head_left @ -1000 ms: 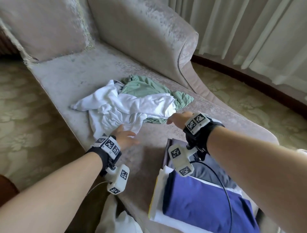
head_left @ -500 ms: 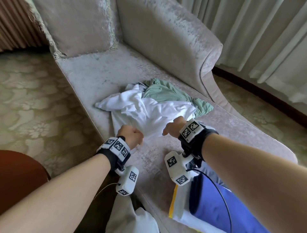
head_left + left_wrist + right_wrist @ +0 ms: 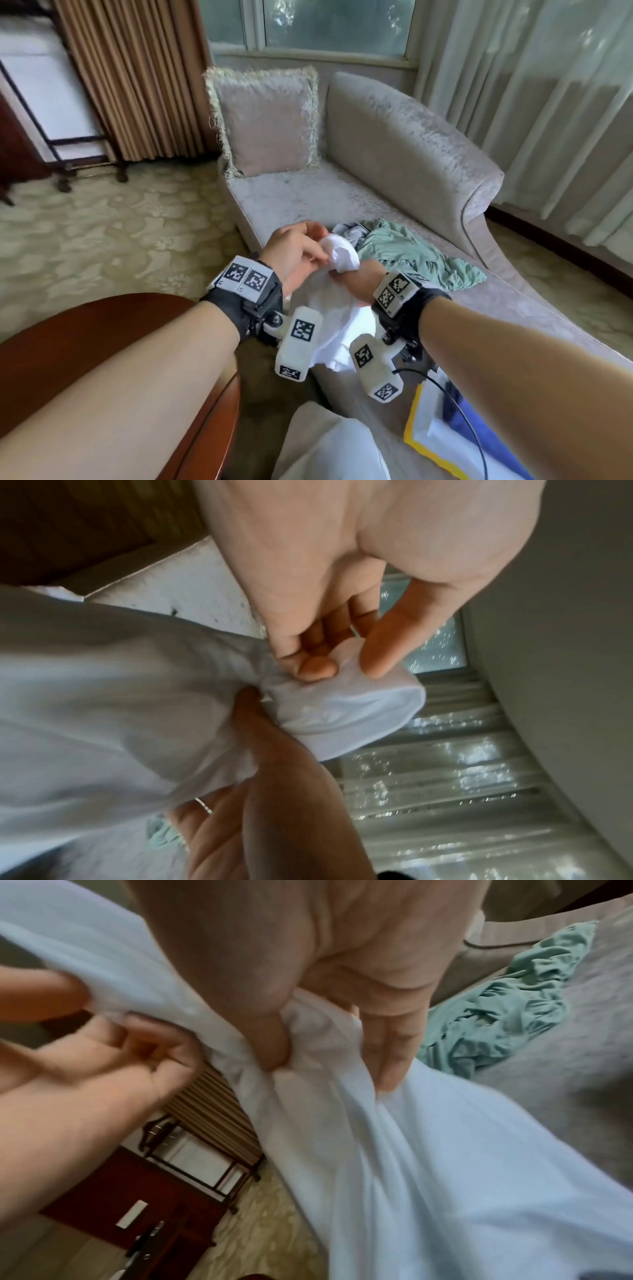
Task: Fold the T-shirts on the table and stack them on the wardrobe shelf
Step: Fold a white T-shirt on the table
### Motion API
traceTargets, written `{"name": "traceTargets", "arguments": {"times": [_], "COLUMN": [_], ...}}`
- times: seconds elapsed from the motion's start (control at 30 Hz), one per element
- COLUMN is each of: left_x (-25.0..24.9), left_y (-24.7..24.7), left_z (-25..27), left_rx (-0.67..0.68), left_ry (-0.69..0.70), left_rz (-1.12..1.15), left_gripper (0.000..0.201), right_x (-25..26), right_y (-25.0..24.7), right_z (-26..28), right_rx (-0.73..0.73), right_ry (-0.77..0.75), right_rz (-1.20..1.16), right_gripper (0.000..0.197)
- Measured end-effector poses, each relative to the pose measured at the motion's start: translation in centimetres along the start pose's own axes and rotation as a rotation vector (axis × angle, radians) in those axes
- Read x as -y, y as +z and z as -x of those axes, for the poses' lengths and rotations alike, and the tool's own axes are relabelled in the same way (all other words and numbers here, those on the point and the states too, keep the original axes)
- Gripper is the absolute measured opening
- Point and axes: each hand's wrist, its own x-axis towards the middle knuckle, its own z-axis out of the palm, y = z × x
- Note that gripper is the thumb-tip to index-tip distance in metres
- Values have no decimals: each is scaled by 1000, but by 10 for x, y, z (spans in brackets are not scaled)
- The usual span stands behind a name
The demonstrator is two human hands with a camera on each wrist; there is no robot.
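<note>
Two hands, one shirt: both grasp the white shirt, lifted clear of the chaise so it can hang and show its shape.
White shirt: bunched at the top, the rest drooping between the wrists over the chaise's near edge; not yet folded.
Left hand: thumb and fingertips pinch a rounded fold of cloth, likely hunting for a hem or shoulder.
Right hand: fingers curl into the cloth just under that fold, thumb pressing it, taking the weight while the left one searches.
Green shirt: crumpled on the chaise seat just behind the hands, near the backrest side; left there to wait its turn, I judge.
Folded pile: blue cloth over white and yellow at the chaise's near end, beside the right forearm; probably staged for the wardrobe.
Cushion: upright at the chaise's far end, well apart.
Wood table: under the left forearm.
</note>
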Motion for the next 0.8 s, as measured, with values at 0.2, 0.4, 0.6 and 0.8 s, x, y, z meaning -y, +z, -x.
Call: {"name": "traceTargets", "arguments": {"times": [0.2, 0.4, 0.6, 0.8], "left_x": [-48, -70, -89, -97], "left_y": [-50, -119, -161, -184], "left_z": [72, 153, 238, 287], "left_rx": [-104, -209, -226, -311], "left_ry": [74, -78, -102, -6], "left_rz": [-264, -703, -487, -561], "left_gripper": [49, 23, 27, 64], "right_x": [73, 133, 183, 221], "right_y": [-12, -3, 21, 38], "right_z": [56, 124, 188, 239], "right_rx": [-17, 88, 140, 253], "right_ry": [-31, -141, -272, -327], "right_rz": [-482, -902, -944, -919], "right_gripper": [42, 17, 45, 46]}}
